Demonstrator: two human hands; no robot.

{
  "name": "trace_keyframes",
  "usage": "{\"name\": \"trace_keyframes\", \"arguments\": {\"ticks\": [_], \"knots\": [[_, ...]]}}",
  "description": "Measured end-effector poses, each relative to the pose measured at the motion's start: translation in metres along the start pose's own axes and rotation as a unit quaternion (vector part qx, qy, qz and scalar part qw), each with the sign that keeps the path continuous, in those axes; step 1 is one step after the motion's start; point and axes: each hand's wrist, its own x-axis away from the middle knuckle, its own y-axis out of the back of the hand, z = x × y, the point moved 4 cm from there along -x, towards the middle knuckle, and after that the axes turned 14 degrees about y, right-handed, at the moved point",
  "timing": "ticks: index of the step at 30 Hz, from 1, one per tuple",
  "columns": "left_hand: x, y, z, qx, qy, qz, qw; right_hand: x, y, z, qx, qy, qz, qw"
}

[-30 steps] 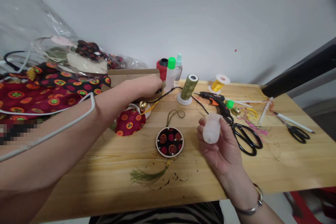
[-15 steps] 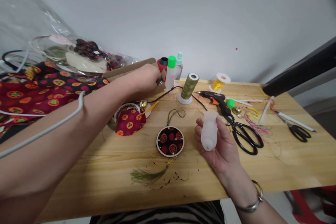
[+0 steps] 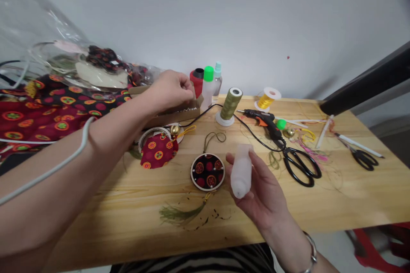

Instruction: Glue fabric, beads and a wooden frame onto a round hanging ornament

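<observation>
My left hand [image 3: 175, 89] hovers just above a small cardboard box [image 3: 179, 116], its fingers pinched together; whatever they hold, if anything, is too small to make out. Small shiny pieces show inside the box. My right hand [image 3: 261, 187] grips a whitish translucent squeeze bottle [image 3: 242, 171], tilted with its uncapped tip toward me. Just left of that bottle lies a round pendant [image 3: 208, 172] with dark patterned fabric, a pale rim and small white beads. A green cord loop [image 3: 213, 137] extends from its top and a green tassel [image 3: 182, 213] from its bottom.
A red patterned fabric piece [image 3: 159, 150] lies near the box. Behind stand a green-capped bottle [image 3: 208, 87], a spray bottle [image 3: 218, 79] and a green thread spool [image 3: 231, 104]. A glue gun [image 3: 264, 121], black-handled scissors [image 3: 301, 166] and a green cap [image 3: 281, 124] lie to the right.
My left hand has risen out of the cardboard box, fingers pinched. My right hand has brought the squeeze bottle left and toward me, closer to the pendant.
</observation>
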Motion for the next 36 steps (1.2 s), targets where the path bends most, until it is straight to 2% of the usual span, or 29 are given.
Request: {"name": "trace_keyframes", "arguments": {"ticks": [3,7,9,11,13,16,18,20,25,33,36], "knots": [[0.036,-0.003,-0.008,0.062,-0.035,-0.021,0.997,0.001,0.0,0.005,0.007,0.024,-0.016,1.0],[0.093,-0.025,-0.001,0.095,-0.041,0.057,0.993,-0.004,0.0,0.015,0.007,0.064,-0.027,0.998],[0.116,-0.037,0.008,0.127,-0.022,0.104,0.986,-0.005,0.0,0.017,0.014,0.066,-0.024,0.997],[0.134,-0.046,0.02,0.149,0.017,0.122,0.981,-0.006,0.0,0.017,0.026,0.061,-0.012,0.998],[0.148,-0.051,0.029,0.159,0.034,0.098,0.982,-0.005,-0.001,0.016,0.034,0.054,0.011,0.998],[0.164,-0.054,0.038,0.119,0.003,0.007,0.993,-0.003,-0.001,0.017,0.042,0.053,0.038,0.997],[0.172,-0.055,0.038,0.065,-0.048,-0.064,0.995,-0.002,0.001,0.018,0.046,0.059,0.038,0.996],[0.177,-0.058,0.037,0.031,-0.1,-0.104,0.989,-0.002,0.002,0.02,0.048,0.074,0.035,0.995],[0.174,-0.066,0.036,-0.002,-0.163,-0.125,0.979,-0.003,-0.001,0.023,0.045,0.109,0.045,0.992],[0.168,-0.067,0.04,0.039,-0.146,-0.098,0.984,-0.005,0.0,0.023,0.042,0.122,0.028,0.991],[0.167,-0.066,0.043,0.041,-0.121,-0.096,0.987,-0.006,0.001,0.023,0.042,0.114,0.018,0.992]]}}
